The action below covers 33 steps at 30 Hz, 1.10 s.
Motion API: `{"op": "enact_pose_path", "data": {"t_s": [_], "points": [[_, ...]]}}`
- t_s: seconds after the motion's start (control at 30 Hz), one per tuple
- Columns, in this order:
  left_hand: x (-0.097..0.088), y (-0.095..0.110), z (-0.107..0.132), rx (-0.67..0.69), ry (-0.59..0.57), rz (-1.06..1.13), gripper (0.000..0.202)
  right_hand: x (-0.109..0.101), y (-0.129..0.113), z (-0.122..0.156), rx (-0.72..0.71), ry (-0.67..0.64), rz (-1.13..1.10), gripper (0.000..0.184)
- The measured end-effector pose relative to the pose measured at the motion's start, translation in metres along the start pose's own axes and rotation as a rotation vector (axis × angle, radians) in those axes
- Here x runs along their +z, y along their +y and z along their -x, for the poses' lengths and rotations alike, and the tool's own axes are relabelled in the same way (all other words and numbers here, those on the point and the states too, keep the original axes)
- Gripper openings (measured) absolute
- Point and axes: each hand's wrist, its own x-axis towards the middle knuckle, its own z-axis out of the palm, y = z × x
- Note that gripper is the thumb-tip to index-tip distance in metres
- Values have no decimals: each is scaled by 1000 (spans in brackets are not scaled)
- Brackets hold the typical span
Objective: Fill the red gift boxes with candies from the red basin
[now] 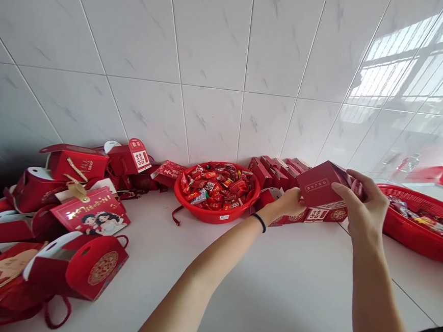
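White label (pixel 141 159) on a red box (pixel 119 160) reads 囍; candy wrapper (pixel 208 187) likewise.

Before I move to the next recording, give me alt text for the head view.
The right hand holds a dark red box, the left hand at its lower left corner. A round red basin of wrapped sweets stands by the tiled wall, red gift boxes at left, a red basket at right.

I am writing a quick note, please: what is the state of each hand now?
Left hand: at the left edge of the red box; fingers partly hidden, grip cannot be told.
Right hand: closed, holding the same box.
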Motion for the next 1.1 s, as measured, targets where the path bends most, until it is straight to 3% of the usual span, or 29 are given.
{"op": "enact_pose_path", "data": {"t_s": [0.07,0.17,0.27,0.37,0.6,0.87,0.93,1.0,1.1], "points": [[-3,-1,5,75,-98,-55,38,-1,1,0,-9,22,9,51],[-21,-2,15,111,-104,-283,57,-5,3,-1,-13,52,16,50],[-48,-9,22,-88,-37,-553,55,-6,4,-1,-7,50,34,51],[-64,-19,28,-171,-57,-633,50,-4,3,2,10,33,40,52],[-60,-31,40,-103,-161,-677,47,8,-3,8,88,-33,-3,55],[-57,-37,37,-14,-84,-728,72,12,9,6,99,-58,46,55],[-57,-37,35,31,-121,-731,76,13,13,5,82,-75,52,54],[-58,-37,33,34,-189,-730,72,13,16,5,69,-93,59,54],[-59,-36,33,21,-223,-743,48,13,20,5,79,-86,56,54]]}}
